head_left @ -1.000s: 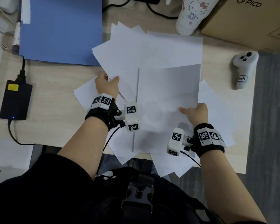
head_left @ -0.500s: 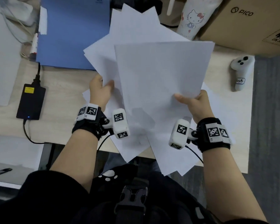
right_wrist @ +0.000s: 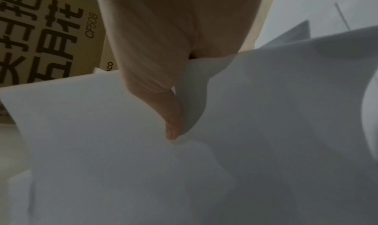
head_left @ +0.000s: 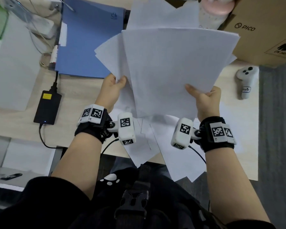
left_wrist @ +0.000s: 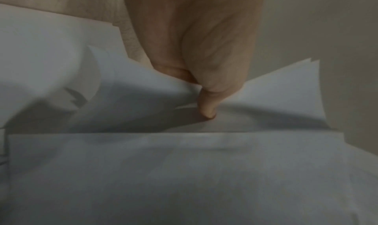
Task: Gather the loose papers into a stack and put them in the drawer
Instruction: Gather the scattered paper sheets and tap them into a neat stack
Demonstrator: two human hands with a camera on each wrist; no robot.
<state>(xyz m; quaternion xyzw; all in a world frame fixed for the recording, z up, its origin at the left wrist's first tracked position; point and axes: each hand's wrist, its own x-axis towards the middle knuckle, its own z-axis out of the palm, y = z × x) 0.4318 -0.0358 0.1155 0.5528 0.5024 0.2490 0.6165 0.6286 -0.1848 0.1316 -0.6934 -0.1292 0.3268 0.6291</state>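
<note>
With the left hand and right hand each pinching a side edge of the fanned papers lifted above the desk, misaligned sheets could slip out, while others overhanging the near edge may fall.

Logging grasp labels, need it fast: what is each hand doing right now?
Left hand: pinches the left edge of the raised papers.
Right hand: grips the same papers at their lower right, thumb on top.

Two hands, the left hand and the right hand. One blue folder, one black power adapter, one white controller far right, one cardboard box. The loose papers overlap too much to count.
</note>
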